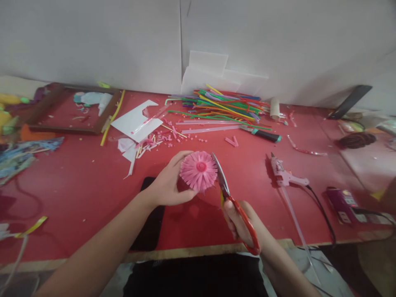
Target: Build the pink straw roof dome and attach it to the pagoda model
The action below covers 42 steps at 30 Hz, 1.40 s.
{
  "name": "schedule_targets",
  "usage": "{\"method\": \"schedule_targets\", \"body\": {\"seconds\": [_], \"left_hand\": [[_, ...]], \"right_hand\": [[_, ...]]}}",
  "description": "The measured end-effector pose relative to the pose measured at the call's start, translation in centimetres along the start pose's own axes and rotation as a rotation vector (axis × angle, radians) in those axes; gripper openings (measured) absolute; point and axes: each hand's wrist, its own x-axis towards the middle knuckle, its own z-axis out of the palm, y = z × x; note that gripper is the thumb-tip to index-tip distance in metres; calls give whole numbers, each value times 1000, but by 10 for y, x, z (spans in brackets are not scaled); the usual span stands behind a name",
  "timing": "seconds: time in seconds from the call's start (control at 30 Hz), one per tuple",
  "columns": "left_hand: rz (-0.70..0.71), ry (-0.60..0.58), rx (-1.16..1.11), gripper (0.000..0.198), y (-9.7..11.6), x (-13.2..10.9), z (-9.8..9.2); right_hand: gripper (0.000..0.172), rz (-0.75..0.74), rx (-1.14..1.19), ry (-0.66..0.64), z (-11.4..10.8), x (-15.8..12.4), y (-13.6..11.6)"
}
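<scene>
My left hand [168, 185] is closed around the back of a pink fringed paper flower [199, 170], holding it above the red table [93, 189] with its face turned up toward me. My right hand [239, 222] grips red-handled scissors [235, 202]. Their blades point up and away, and the tips touch the flower's right edge. A dark phone [151, 218] lies on the table under my left wrist.
A pile of coloured straws and pipe cleaners [222, 107] lies at the back, with pink cut bits [167, 136] and white paper scraps [137, 121] to its left. A pink glue gun [284, 175] with its cord stands to the right. A brown frame [66, 113] sits at the back left.
</scene>
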Motion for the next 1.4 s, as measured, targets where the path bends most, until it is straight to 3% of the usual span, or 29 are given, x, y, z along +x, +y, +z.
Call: {"method": "schedule_targets", "body": {"seconds": [0.07,0.13,0.3,0.67,0.97,1.23,1.4], "left_hand": [[-51,17,49,92,1,0,2],[-83,89,48,97,1,1,5],[-138,182,-16,71,-1,4,9],[-126,179,-69,60,-5,3,3],[-21,146,17,62,1,3,2],[-16,71,6,76,-1,2,0],[-37,80,120,52,-2,2,-5]], "right_hand": [[68,9,-5,8,2,0,2],[66,23,-6,7,3,1,3],[68,39,19,-10,5,0,-2],[67,-31,118,-8,7,4,-2],[57,-100,93,-43,2,0,8],[63,-63,26,-28,1,-2,0],[64,-21,62,-13,4,0,9]]}}
